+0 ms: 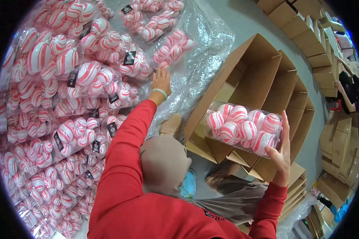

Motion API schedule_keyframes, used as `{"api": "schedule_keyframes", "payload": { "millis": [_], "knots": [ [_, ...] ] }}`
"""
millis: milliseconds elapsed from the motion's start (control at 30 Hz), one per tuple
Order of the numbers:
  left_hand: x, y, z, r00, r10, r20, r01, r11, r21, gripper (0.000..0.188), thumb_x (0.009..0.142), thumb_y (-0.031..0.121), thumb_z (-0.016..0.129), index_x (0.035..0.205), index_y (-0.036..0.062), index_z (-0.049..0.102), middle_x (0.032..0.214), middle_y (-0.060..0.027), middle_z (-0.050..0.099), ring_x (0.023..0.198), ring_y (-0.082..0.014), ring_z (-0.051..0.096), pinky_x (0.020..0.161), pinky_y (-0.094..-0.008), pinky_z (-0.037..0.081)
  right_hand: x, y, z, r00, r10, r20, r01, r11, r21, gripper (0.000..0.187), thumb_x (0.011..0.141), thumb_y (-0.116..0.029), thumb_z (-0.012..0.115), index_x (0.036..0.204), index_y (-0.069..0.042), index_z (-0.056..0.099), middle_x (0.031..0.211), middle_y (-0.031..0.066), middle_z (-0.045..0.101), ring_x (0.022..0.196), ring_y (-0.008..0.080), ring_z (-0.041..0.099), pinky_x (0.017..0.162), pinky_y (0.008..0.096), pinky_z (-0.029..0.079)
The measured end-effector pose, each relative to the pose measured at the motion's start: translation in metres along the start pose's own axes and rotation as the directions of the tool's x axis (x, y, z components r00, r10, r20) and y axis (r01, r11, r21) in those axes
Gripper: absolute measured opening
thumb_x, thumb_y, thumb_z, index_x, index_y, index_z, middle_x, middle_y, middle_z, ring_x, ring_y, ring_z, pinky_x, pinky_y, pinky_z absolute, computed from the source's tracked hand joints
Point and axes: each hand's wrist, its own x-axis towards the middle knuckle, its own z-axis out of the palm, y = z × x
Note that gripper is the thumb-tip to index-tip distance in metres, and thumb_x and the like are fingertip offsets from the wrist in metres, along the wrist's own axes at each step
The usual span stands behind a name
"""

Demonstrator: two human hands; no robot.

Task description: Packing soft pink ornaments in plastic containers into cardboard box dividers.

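Observation:
A clear pack of red-and-white striped ball ornaments (243, 128) hangs over the open cardboard boxes (263, 59) on my right. My right hand (282, 156) grips its right end, thumb at the lower corner and fingers straight up along the side. My left hand (161, 82) reaches forward with a beaded bracelet at the wrist. Its outstretched fingers touch the near end of another striped ornament pack (174, 48), which looks slightly blurred. That pack lies beside a large heap of similar packs (83, 75) with black tags, filling the left side.
Clear plastic sheeting (203, 36) covers the floor ahead. My knee (163, 163) and woven shoes are between heap and boxes. More cardboard boxes (307, 36) line the far right, where another person (349, 89) is at work. Flattened cardboard and plastic lie at the lower right.

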Motion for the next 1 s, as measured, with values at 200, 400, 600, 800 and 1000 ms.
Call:
{"api": "schedule_keyframes", "payload": {
  "millis": [200, 400, 600, 800, 1000],
  "knots": [
    [-0.032, 0.009, 0.019, 0.962, 0.025, 0.271, -0.042, 0.998, 0.057, 0.056, 0.077, 0.025, 0.060, 0.126, 0.0018, 0.047, 0.131, -0.0180, 0.045, 0.123, -0.0334, 0.041, 0.097, -0.0450, 0.036, -0.001, -0.003, -0.008, 0.987, -0.143, 0.078, 0.161, 0.918, -0.363, 0.107, 0.054, -0.041, 0.071, 0.145, -0.006, 0.028, 0.139, 0.0164, 0.034, 0.129, 0.0295, 0.037, 0.105, 0.0405, 0.032],
    [-0.039, 0.006, 0.027, 0.887, -0.080, 0.455, 0.165, 0.975, -0.151, 0.042, 0.081, 0.025, 0.054, 0.119, 0.0066, 0.054, 0.123, -0.0177, 0.052, 0.113, -0.0338, 0.049, 0.097, -0.0480, 0.036, 0.001, -0.002, 0.054, 0.922, -0.307, 0.235, 0.378, 0.591, -0.712, 0.096, 0.056, -0.031, 0.076, 0.141, -0.011, 0.036, 0.139, 0.0217, 0.032, 0.128, 0.0391, 0.032, 0.105, 0.0478, 0.031],
    [-0.045, 0.003, 0.005, 0.882, -0.313, 0.352, 0.464, 0.706, -0.535, 0.051, 0.076, 0.018, 0.061, 0.124, 0.0072, 0.048, 0.127, -0.0206, 0.048, 0.119, -0.0399, 0.044, 0.098, -0.0479, 0.038, 0.004, 0.081, 0.122, 0.915, -0.174, 0.364, 0.402, 0.481, -0.779, 0.086, 0.064, -0.030, 0.073, 0.140, -0.017, 0.036, 0.139, 0.0210, 0.031, 0.123, 0.0465, 0.033, 0.098, 0.0540, 0.037],
    [0.001, 0.070, -0.099, 0.857, 0.514, -0.049, -0.516, 0.851, -0.094, 0.084, 0.064, 0.019, 0.072, 0.138, 0.0092, 0.035, 0.145, -0.0181, 0.032, 0.136, -0.0368, 0.027, 0.105, -0.0557, 0.027, 0.008, 0.109, 0.133, 0.843, 0.002, 0.538, 0.481, 0.445, -0.756, 0.070, 0.075, -0.031, 0.069, 0.138, -0.021, 0.041, 0.142, 0.0222, 0.032, 0.131, 0.0447, 0.028, 0.103, 0.0563, 0.035],
    [0.054, 0.109, 0.006, 0.504, 0.770, 0.392, -0.862, 0.478, 0.169, 0.058, 0.091, 0.030, 0.040, 0.144, 0.0087, 0.031, 0.153, -0.0110, 0.023, 0.143, -0.0277, 0.013, 0.116, -0.0480, 0.007, 0.000, 0.132, 0.169, 0.863, -0.026, 0.504, 0.426, 0.573, -0.700, 0.055, 0.077, -0.023, 0.064, 0.129, -0.015, 0.047, 0.134, 0.0263, 0.038, 0.121, 0.0502, 0.040, 0.088, 0.0553, 0.048]
  ]
}}
